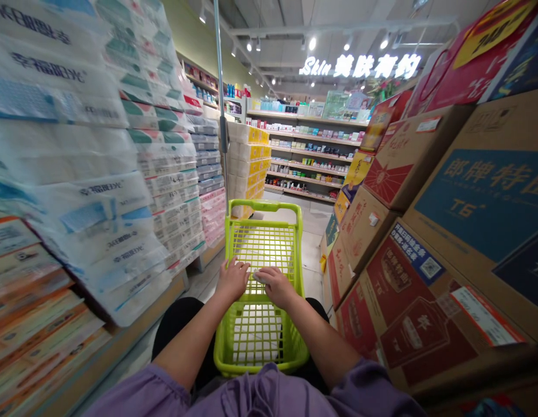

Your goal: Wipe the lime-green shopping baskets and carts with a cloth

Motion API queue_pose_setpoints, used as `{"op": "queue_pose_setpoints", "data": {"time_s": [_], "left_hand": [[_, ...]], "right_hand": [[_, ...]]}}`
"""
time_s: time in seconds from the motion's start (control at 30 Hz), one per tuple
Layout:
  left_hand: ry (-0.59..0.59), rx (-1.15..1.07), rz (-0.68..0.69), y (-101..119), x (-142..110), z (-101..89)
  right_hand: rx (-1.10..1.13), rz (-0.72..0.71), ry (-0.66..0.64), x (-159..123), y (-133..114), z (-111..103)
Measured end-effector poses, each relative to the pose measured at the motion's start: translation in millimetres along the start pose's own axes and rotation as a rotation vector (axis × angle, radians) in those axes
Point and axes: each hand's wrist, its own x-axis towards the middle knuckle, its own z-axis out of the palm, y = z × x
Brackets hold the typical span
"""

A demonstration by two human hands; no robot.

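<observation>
A lime-green plastic shopping basket [302, 243] with grid walls stands upright in front of me, between my knees. My left hand [234, 280] is over its left side, fingers slightly bent and apart, with no object visible in them. My right hand [274, 286] is beside it over the middle of the grid, fingers curled together around a small pale thing [256, 277] too small to name. A narrow gap separates the two hands. The basket's looped handle [266, 205] is at its far end, touched by neither hand. White floor shows through the grid.
Wrapped tissue packs [108, 202] are stacked high on the left, beside a thin metal pole [224, 133]. Cardboard cartons [381, 231] with price tags line the right side. A narrow floor strip [312, 231] leads to shelves [312, 139] of small boxed goods.
</observation>
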Motion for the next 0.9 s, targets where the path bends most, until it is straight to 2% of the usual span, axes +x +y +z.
{"op": "queue_pose_setpoints", "data": {"time_s": [0.2,0.27,0.43,0.5,0.6,0.67,0.8,0.9], "left_hand": [[-0.007,0.008,-0.047,-5.0,-3.9,-4.2],[-0.005,0.013,-0.054,-5.9,-4.2,-5.3],[-0.011,0.020,-0.065,-6.5,-5.4,-6.5],[-0.018,0.020,-0.065,-6.3,-5.7,-6.8],[-0.021,0.020,-0.063,-5.9,-5.5,-7.4],[-0.017,0.021,-0.062,-5.6,-5.3,-7.8],[-0.009,0.022,-0.062,-5.2,-5.6,-8.0],[-0.013,0.015,-0.062,-5.3,-6.1,-8.3]], "right_hand": [[-0.205,0.237,0.072,4.4,-3.6,4.0],[-0.201,0.211,0.041,4.0,-6.8,4.3],[-0.108,-0.011,-0.061,0.3,-15.1,6.8],[-0.140,0.035,-0.021,-0.3,-13.6,8.5],[-0.205,0.178,0.082,-0.5,-8.6,9.5],[-0.190,0.152,0.067,-0.8,-7.3,9.2],[-0.114,0.011,-0.011,-2.0,-11.3,8.8],[-0.136,0.050,0.024,-2.3,-11.3,9.9]]}}
